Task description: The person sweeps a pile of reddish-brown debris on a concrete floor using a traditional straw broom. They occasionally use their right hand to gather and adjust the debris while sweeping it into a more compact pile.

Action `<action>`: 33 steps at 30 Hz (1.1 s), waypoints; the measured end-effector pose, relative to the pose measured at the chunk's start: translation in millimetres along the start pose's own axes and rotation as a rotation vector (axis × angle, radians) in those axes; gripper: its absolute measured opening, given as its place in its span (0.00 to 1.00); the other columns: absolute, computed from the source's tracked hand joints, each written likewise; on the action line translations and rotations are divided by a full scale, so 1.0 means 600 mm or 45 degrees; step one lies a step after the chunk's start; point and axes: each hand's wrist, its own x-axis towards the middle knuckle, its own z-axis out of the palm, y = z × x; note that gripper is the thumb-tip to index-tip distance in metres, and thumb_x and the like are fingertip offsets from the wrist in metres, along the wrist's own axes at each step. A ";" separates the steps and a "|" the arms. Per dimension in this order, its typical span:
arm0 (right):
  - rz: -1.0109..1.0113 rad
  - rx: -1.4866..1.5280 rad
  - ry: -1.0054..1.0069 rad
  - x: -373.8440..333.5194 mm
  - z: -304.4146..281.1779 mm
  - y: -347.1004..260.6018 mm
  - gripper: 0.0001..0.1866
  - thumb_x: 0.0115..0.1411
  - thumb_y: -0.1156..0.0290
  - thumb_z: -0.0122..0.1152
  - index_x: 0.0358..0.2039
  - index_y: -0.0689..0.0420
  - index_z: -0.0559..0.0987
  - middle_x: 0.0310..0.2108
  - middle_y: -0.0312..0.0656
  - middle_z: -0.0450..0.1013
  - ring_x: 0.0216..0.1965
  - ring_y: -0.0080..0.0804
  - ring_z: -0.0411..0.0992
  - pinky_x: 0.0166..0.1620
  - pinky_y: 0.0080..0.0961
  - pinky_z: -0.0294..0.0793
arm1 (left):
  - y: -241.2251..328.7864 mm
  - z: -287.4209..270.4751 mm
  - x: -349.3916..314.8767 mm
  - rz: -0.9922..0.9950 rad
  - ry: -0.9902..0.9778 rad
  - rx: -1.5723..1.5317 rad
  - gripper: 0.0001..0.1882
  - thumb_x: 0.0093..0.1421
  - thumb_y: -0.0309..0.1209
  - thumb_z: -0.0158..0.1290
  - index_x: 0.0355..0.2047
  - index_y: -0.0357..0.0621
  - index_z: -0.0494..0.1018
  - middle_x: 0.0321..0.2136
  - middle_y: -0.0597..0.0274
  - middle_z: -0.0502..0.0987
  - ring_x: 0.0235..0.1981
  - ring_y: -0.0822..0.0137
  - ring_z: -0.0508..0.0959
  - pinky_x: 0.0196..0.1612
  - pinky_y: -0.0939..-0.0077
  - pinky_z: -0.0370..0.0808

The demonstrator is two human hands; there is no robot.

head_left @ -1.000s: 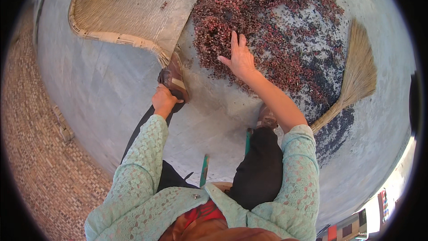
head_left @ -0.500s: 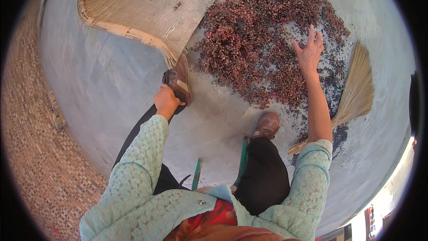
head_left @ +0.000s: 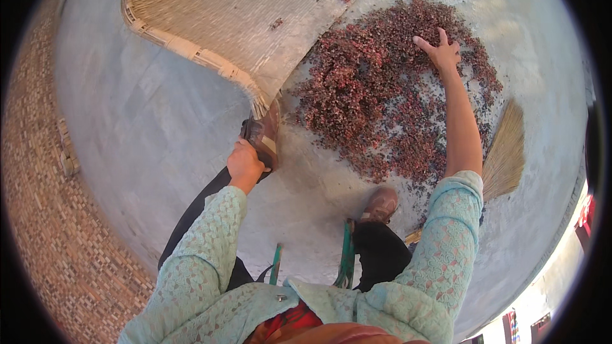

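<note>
My right hand (head_left: 441,54) reaches over the far right part of a heap of small reddish-brown dried berries or seed clusters (head_left: 357,89). Its fingers are spread, and I cannot make out anything in them. Down at my left foot, my left hand (head_left: 246,164) is closed around the ankle part of my brown shoe (head_left: 266,137). The toe of that shoe lies against the bound edge of a large woven mat (head_left: 229,19), which covers the floor at the far left. Whether the fingertips of my right hand touch the heap is hard to tell.
A straw broom (head_left: 507,153) lies on the grey concrete floor (head_left: 146,121), partly behind my right forearm. My other brown shoe (head_left: 380,204) stands near the heap's close edge. Green metal legs (head_left: 346,251) show between my knees. Brick paving (head_left: 70,236) runs along the left.
My right hand has moved farther out over the heap, its fingers still spread. My left hand stays at the shoe. The whole view has shifted slightly, and more of the broom is now behind my arm.
</note>
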 end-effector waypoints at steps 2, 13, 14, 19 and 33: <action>-0.087 -0.155 0.059 -0.036 0.018 -0.050 0.46 0.41 0.46 0.73 0.62 0.34 0.63 0.66 0.53 0.46 0.60 0.61 0.57 0.52 0.50 0.70 | 0.004 -0.004 0.002 -0.011 -0.080 0.032 0.58 0.29 0.45 0.75 0.56 0.28 0.57 0.41 0.50 0.74 0.40 0.55 0.79 0.41 0.68 0.77; -0.422 0.078 -0.011 -0.222 0.062 -0.192 0.34 0.46 0.63 0.72 0.55 0.45 0.69 0.54 0.49 0.57 0.52 0.53 0.64 0.48 0.45 0.73 | -0.002 0.000 0.007 0.016 -0.066 0.010 0.62 0.30 0.44 0.75 0.60 0.25 0.54 0.41 0.51 0.74 0.40 0.57 0.79 0.40 0.69 0.78; -0.455 0.062 -0.039 -0.234 0.071 -0.197 0.36 0.47 0.62 0.71 0.57 0.46 0.66 0.56 0.50 0.56 0.53 0.56 0.63 0.48 0.46 0.73 | 0.000 -0.002 0.007 0.015 -0.068 0.012 0.62 0.30 0.44 0.75 0.60 0.25 0.54 0.41 0.51 0.74 0.40 0.57 0.79 0.40 0.69 0.78; -0.554 -0.043 -0.213 -0.301 0.084 -0.197 0.43 0.52 0.49 0.66 0.64 0.46 0.56 0.61 0.55 0.50 0.54 0.58 0.61 0.50 0.49 0.72 | -0.003 -0.001 0.003 0.025 -0.066 0.009 0.63 0.31 0.44 0.74 0.61 0.24 0.53 0.42 0.50 0.73 0.40 0.57 0.79 0.40 0.69 0.78; -0.323 -0.111 -0.001 -0.260 0.139 0.003 0.33 0.67 0.46 0.39 0.67 0.48 0.53 0.66 0.54 0.46 0.65 0.61 0.45 0.60 0.60 0.49 | -0.003 -0.003 0.005 0.023 -0.041 -0.035 0.50 0.28 0.45 0.75 0.47 0.30 0.63 0.41 0.45 0.74 0.39 0.50 0.79 0.41 0.64 0.77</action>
